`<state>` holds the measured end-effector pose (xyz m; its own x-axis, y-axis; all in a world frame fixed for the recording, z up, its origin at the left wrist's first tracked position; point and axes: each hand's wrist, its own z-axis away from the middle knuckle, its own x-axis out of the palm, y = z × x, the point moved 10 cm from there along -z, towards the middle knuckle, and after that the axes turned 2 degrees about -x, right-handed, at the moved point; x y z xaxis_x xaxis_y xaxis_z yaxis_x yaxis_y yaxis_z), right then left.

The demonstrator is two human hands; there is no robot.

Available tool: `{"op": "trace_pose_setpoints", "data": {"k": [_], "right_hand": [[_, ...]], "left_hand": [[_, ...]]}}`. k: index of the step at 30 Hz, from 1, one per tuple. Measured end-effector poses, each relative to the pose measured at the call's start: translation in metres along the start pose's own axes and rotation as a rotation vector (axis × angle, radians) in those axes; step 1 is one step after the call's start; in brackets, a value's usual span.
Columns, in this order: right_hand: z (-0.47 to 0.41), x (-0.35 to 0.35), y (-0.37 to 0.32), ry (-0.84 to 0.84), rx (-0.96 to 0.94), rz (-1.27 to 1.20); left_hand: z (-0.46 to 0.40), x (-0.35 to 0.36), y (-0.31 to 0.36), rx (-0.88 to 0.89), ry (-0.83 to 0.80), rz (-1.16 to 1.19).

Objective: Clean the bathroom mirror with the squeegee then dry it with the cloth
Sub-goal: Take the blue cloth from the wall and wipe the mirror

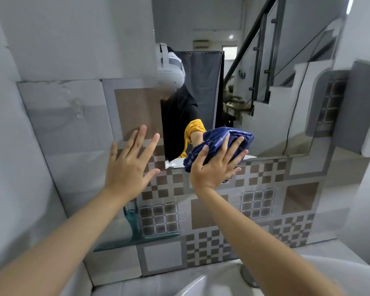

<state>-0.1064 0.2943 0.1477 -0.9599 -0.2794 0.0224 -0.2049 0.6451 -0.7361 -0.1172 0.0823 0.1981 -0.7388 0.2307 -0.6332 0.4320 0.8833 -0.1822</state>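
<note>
The bathroom mirror [265, 103] hangs on the tiled wall and reflects a staircase and a person in a headset. My right hand [217, 165] presses a bunched dark blue cloth [218, 139] flat against the mirror's lower left corner, at its bottom edge. My left hand [129, 163] is spread with fingers apart on the wall tiles just left of the mirror, holding nothing. A teal squeegee [137, 227] rests on a glass shelf [111, 245] below my left hand, its blade along the shelf.
A white washbasin [201, 283] sits at the bottom with a metal fitting at its right. Patterned grey and brown tiles [254, 204] cover the wall under the mirror. A grey padded fixture [355, 107] projects from the wall at the right.
</note>
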Motion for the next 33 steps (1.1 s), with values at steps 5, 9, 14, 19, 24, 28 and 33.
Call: {"op": "trace_pose_setpoints", "data": {"k": [5, 9, 14, 19, 24, 28, 33], "right_hand": [[0.029, 0.016, -0.027, -0.024, -0.055, 0.016], [0.047, 0.026, -0.044, -0.057, -0.088, 0.014], [0.061, 0.034, -0.056, -0.106, -0.152, 0.023], [0.067, 0.032, -0.062, -0.197, -0.332, 0.016], [0.069, 0.025, -0.066, -0.292, -0.444, -0.045], [0.098, 0.030, -0.086, -0.600, -0.621, -0.113], [0.104, 0.014, -0.106, -0.797, -0.455, -0.387]], "left_hand": [[0.011, -0.006, -0.044, -0.023, -0.032, -0.011], [0.018, -0.001, -0.055, -0.042, -0.068, 0.007], [0.020, 0.004, -0.056, -0.072, -0.063, 0.051], [0.021, 0.007, -0.057, -0.087, -0.054, 0.052], [0.021, 0.008, -0.056, -0.099, -0.043, 0.050], [0.020, 0.006, -0.052, -0.104, -0.099, 0.073], [0.017, -0.025, -0.053, -0.177, -0.106, 0.360]]}}
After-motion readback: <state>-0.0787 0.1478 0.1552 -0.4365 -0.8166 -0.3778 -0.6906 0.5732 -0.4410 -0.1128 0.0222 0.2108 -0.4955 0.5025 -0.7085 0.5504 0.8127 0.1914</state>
